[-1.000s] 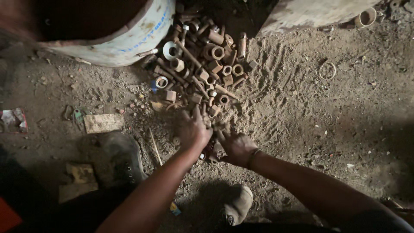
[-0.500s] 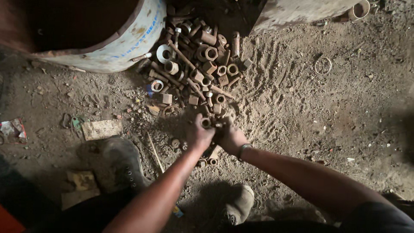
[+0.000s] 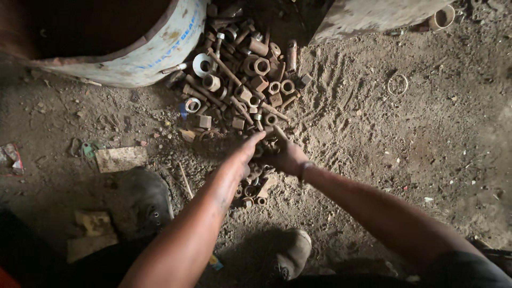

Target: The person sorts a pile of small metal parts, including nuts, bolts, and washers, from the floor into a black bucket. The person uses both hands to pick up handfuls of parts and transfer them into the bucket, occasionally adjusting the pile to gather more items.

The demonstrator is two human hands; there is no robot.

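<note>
Head view, looking straight down at a dirt floor. We see both forearms stretched forward, converging at the near edge of a heap of rusty fittings point(image 3: 242, 80). The left hand point(image 3: 242, 154) lies palm down, fingers extended and close together, its tips reaching into the lower fringe of the heap. The right hand point(image 3: 285, 154) sits just beside it, knuckles up and fingers curled downward into the parts; we cannot tell whether either hand actually pinches a piece, as the fingertips are lost among the metal.

The heap consists of short tubes, hexagonal nuts, thin rods and rings, all brown with rust and dust; one pale, wide ring point(image 3: 202, 64) stands out. A few loose short tubes point(image 3: 250, 194) lie under the left wrist, apart from the main heap. The heap rests against a cylindrical drum point(image 3: 144, 50), its wall pale blue and rust-rimmed. The ground point(image 3: 373, 122) is dry, crumbly and finger-furrowed. A thin wire ring point(image 3: 397, 84) lies well apart to the right. Two worn shoes point(image 3: 146, 194) point(image 3: 293, 255) flank the arms.
</note>
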